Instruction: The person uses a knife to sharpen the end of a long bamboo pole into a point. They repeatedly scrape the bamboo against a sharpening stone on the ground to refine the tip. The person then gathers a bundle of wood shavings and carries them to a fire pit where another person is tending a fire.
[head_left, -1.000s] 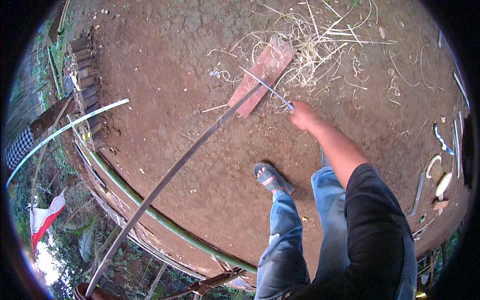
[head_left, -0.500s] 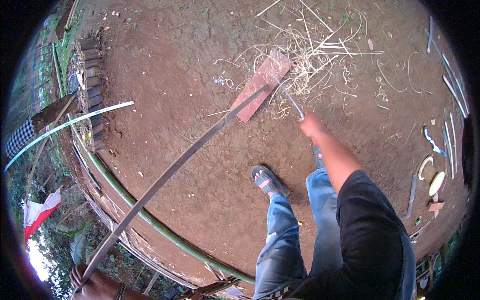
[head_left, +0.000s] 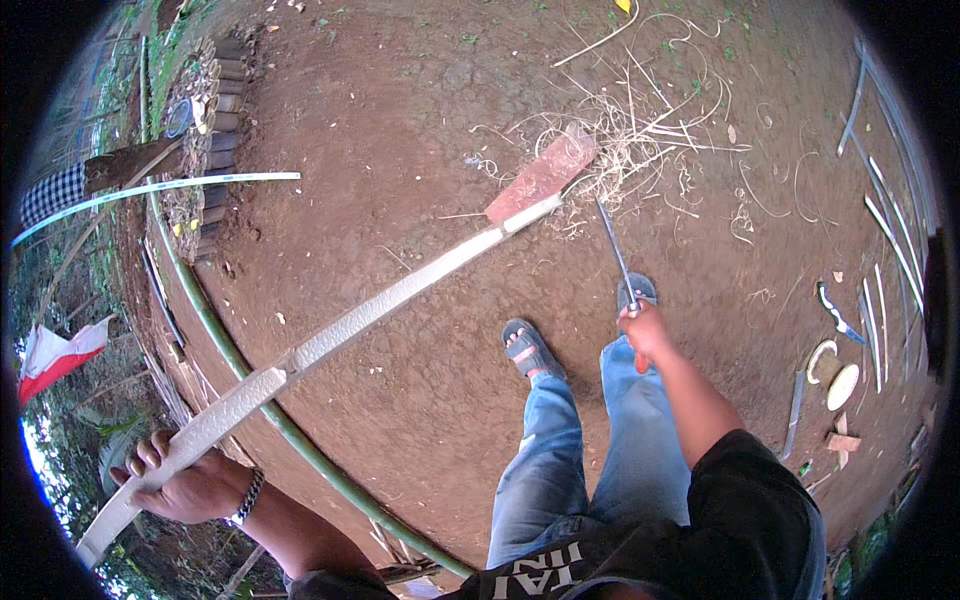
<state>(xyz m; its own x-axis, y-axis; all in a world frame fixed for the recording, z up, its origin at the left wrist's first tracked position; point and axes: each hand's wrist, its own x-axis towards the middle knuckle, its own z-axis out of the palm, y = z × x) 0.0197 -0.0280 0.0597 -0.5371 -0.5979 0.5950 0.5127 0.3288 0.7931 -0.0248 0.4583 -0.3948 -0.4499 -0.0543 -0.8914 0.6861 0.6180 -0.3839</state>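
A long split bamboo strip [head_left: 370, 310] slants across the view, its pale inner face turned up and joints showing along it. My left hand [head_left: 195, 485] is closed around its lower left part. The far end of the strip is at the near edge of a reddish flat board [head_left: 545, 178] on the ground. My right hand [head_left: 645, 335] grips the handle of a long-bladed knife [head_left: 615, 245]. The blade points away from me, its tip just right of the strip's end and apart from it. Thin curly shavings [head_left: 640, 140] lie around the board's far right side.
A green bamboo pole [head_left: 215, 335] runs along the left. Beside a row of short bamboo stakes [head_left: 222, 125] a pale strip [head_left: 230, 178] juts in. On the right lie a saw-like blade [head_left: 795, 415], a round pale disc [head_left: 843, 387] and several thin strips [head_left: 893, 235].
The bamboo strip has been rolled over, from its dark edge to its pale inner face. My right hand has drawn the knife back toward me. My left hand has come farther into view.
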